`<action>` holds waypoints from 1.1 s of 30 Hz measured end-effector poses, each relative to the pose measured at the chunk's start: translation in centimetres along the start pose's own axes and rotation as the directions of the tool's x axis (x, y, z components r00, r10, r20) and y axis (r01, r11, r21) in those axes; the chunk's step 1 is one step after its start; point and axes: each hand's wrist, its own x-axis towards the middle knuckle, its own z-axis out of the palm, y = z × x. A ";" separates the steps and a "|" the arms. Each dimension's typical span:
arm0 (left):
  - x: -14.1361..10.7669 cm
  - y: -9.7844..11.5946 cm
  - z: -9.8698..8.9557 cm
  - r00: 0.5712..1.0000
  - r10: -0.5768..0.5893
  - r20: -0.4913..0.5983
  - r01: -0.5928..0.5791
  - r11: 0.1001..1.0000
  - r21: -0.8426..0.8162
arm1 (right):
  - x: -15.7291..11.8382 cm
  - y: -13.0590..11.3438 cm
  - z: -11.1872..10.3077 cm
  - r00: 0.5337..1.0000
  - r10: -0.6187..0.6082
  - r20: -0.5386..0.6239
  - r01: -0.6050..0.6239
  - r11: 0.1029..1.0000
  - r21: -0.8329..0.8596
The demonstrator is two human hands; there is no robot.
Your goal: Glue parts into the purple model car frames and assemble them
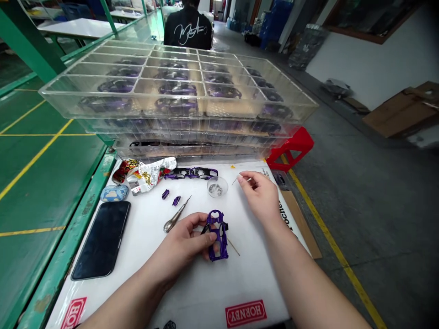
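Note:
My left hand [192, 240] grips a purple and black toy car body frame [222, 242] between thumb and fingers, just above the white work surface. Beside that frame a thin brown stick [233, 246] lies on the surface, one end hidden behind the frame. Right of the small clear dish [217, 187], which holds tiny shiny bits, my right hand [259, 194] pinches a thin needle-like stick [235, 180]. Two small purple parts [165, 194] and a metal-handled awl [176, 215] lie to the left. Behind them sits another purple and black car body part [192, 172].
Stacked clear compartment trays [178, 98] with purple car bodies stand at the back. A phone [102, 240], a blue patterned case [114, 193] and a crumpled snack wrapper [147, 176] are on the left. A red plastic stool [291, 148] stands behind right; a person [187, 27] is beyond.

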 end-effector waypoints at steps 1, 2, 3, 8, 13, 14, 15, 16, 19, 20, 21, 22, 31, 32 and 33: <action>0.0 0.0 0.0 1.000 0.002 0.002 -0.002 1.000 0.001 | 0.0 0.1 0.3 1.000 -0.007 0.010 0.007 1.000 -0.006; 0.1 0.0 -0.1 1.000 0.004 0.005 -0.004 1.000 -0.001 | 0.0 0.0 0.5 1.000 -0.016 0.017 0.016 1.000 -0.013; 0.1 -0.1 -0.1 1.000 0.007 0.008 -0.007 1.000 -0.006 | -0.1 0.0 0.6 0.999 -0.024 0.021 0.024 0.999 -0.021; 0.3 -0.9 -0.5 1.000 0.003 0.019 -0.003 1.000 -0.031 | -0.1 -0.1 0.7 0.998 -0.063 0.023 0.064 0.997 -0.052; 0.4 -0.8 -0.4 1.000 -0.022 0.013 0.022 0.999 -0.035 | -0.2 -0.3 0.4 0.994 -0.107 -0.018 0.106 0.992 -0.064; 0.3 -0.7 -0.3 1.000 -0.025 0.013 0.025 0.999 -0.041 | -0.3 -0.6 0.3 0.992 -0.118 -0.039 0.115 0.991 -0.064; 0.3 -0.5 -0.2 1.000 -0.026 0.012 0.027 0.999 -0.047 | -0.5 -0.9 0.2 0.988 -0.137 -0.068 0.133 0.989 -0.059; 0.2 -0.4 -0.1 0.999 -0.032 0.011 0.032 0.998 -0.050 | -0.8 -1.3 0.0 0.980 -0.168 -0.105 0.164 0.985 -0.046; 0.1 0.0 0.1 0.999 -0.052 0.007 0.052 0.997 -0.053 | -1.6 -2.5 0.0 0.940 -0.282 -0.192 0.294 0.955 0.034; 0.1 0.0 0.1 0.998 -0.061 0.009 0.061 0.997 -0.053 | -1.9 -2.8 0.1 0.933 -0.308 -0.186 0.324 0.944 0.058; 0.1 0.0 0.1 0.998 -0.069 0.012 0.069 0.996 -0.054 | -2.1 -3.1 0.2 0.933 -0.323 -0.160 0.338 0.939 0.072; 0.1 -0.1 0.1 0.997 -0.075 0.015 0.075 0.996 -0.057 | -2.3 -3.3 0.5 0.936 -0.330 -0.124 0.340 0.937 0.076; 0.1 0.3 0.3 0.995 -0.100 0.020 0.102 0.991 -0.086 | -2.4 -2.9 2.0 0.944 -0.327 0.034 0.327 0.945 0.002; 0.1 0.4 0.4 0.995 -0.104 0.014 0.104 0.991 -0.089 | -2.4 -2.9 2.0 0.946 -0.321 0.038 0.322 0.947 -0.006; 0.0 0.5 0.4 0.994 -0.107 0.009 0.107 0.990 -0.090 | -2.4 -2.8 2.0 0.948 -0.316 0.046 0.317 0.949 -0.012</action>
